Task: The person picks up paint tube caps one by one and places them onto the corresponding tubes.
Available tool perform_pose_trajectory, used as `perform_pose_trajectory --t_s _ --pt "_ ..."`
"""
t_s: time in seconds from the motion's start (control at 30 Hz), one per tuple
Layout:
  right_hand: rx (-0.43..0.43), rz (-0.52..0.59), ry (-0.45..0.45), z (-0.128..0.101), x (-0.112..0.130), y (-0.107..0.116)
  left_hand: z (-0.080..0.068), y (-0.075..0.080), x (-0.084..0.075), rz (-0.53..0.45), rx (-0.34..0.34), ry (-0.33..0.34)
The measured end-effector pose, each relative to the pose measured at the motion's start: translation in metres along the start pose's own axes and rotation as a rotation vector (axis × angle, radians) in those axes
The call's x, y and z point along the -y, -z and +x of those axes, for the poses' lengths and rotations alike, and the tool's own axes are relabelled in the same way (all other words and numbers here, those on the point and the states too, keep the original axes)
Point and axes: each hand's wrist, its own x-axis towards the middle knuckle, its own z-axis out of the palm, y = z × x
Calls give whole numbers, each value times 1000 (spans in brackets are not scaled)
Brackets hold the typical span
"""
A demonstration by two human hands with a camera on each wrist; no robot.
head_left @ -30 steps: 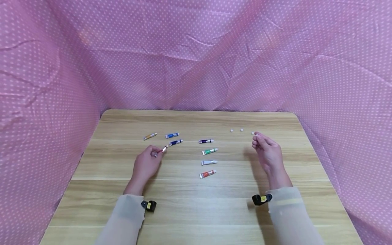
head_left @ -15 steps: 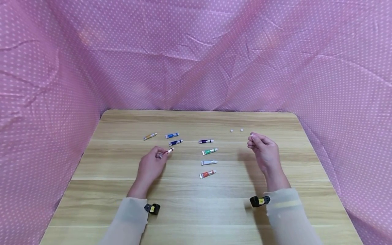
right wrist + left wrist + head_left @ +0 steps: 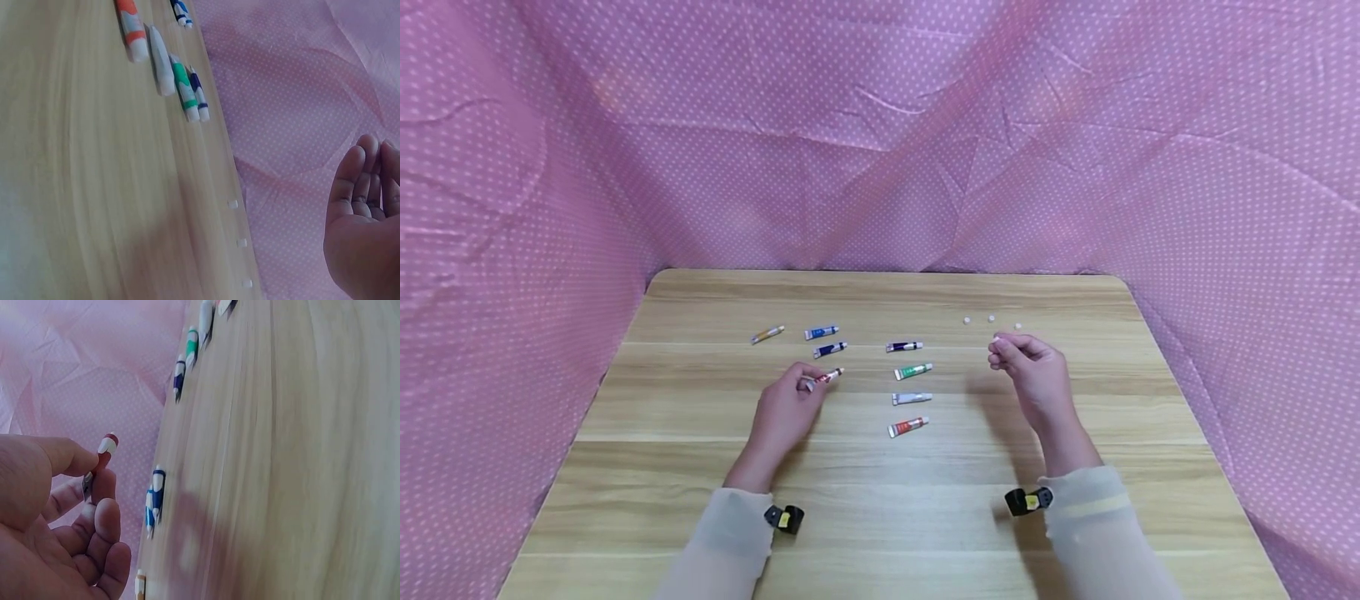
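Because the red tube (image 3: 827, 377) was so slim, the left hand (image 3: 786, 412) pinched it with the fingertips only, perhaps in order that its narrow end could point freely toward the right. Opposite to it, the right hand (image 3: 1039, 379) grasped a small white piece (image 3: 997, 339), probably a cap, between thumb and fingers; the right wrist view did not show this piece. Just beyond this hand, three white caps (image 3: 992, 317) lay apart on the table (image 3: 880, 525), maybe so that none was mixed with another. Between the hands, the violet tube (image 3: 905, 346), the green tube (image 3: 913, 372), the pale tube (image 3: 912, 399) and the orange tube (image 3: 908, 427) formed a column, white ends rightward, as if sorted. Beyond the left hand, the yellow tube (image 3: 767, 335), the blue tube (image 3: 822, 332) and the dark blue tube (image 3: 831, 350) made a looser group.
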Motion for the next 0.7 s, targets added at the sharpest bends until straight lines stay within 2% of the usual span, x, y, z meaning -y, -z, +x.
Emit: perform_pose_trajectory --t_s 0.17,0.33,0.7 --pt "28 -92 -7 -3 -5 -8 -2 -6 -7 -28 22 -4" --pt "16 -200 -25 -5 -11 -15 -4 -12 -11 -55 34 -1" --pt "42 -432 -128 -14 -23 -35 -11 -22 -26 -108 58 -1"
